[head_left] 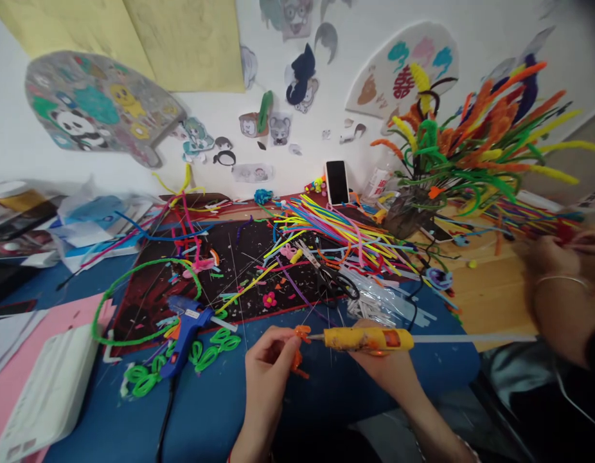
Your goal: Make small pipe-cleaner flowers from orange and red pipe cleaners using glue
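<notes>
Orange fuzz sits pinched in my left hand [268, 363]: a small orange pipe-cleaner piece [300, 350], gripped between thumb and fingertips, fingers curled in tight around it; my right hand [381, 366] is closed around a yellow glue gun [369, 339], which lies level with its nozzle pointing left and almost touching the orange piece; a clear glue stick [471, 337] juts out of the gun's back end to the right; all this hovers over the blue table cover [278, 418]; to the left lies a blue glue gun [184, 331] on its side, with green pipe-cleaner loops [211, 350] beside it and a long green pipe cleaner [138, 302] bent into a big ring; a white box [51, 392] sits at the near left edge on pink paper; further back a dark mat [239, 257] is strewn with scraps, scissors [333, 283] and a heap of loose multicoloured pipe cleaners [336, 235]; at the right another person's hand [550, 263], blurred, works near a tall bunch of pipe cleaners [471, 141]; a phone [337, 182] leans on the wall with its cartoon stickers
</notes>
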Available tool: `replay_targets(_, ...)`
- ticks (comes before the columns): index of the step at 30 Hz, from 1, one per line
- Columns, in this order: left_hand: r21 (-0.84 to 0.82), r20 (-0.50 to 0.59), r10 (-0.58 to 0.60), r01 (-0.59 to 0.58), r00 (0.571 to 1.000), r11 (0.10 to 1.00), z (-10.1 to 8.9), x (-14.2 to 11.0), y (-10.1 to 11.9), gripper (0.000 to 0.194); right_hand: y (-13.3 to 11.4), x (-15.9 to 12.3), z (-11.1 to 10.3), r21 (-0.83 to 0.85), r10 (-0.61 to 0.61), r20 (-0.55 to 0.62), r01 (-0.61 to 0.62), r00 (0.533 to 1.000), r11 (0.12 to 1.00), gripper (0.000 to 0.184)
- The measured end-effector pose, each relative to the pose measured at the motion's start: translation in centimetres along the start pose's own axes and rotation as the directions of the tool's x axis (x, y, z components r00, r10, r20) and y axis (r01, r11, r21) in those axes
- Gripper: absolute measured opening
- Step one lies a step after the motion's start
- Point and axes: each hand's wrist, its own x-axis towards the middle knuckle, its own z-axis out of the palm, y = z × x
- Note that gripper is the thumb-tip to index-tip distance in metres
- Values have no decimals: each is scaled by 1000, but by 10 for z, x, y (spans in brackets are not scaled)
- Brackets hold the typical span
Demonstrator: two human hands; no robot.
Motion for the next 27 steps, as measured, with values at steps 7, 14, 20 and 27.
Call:
replay_targets(7, -16, -22, 0, 0, 1000, 1000, 4, -3, 5, 16, -2, 3, 2, -70, -19, 17, 21, 1000, 997, 13)
replay_targets(14, -9, -6, 23, -23, 1000, 1000, -1, -3, 0, 15, 0, 5, 3, -101, -36, 18, 38, 999, 994, 15)
replay_targets(20, -14, -1, 24, -24, 1000, 1000, -1, -4, 0, 13, -2, 6, 4, -111, -59, 9, 59, 998, 992, 17)
replay_targets(27, -7, -8, 6, -6, 1000, 1000, -1, -5, 1, 14, 3, 4, 4, -128, -100, 16, 101, 995, 987, 17)
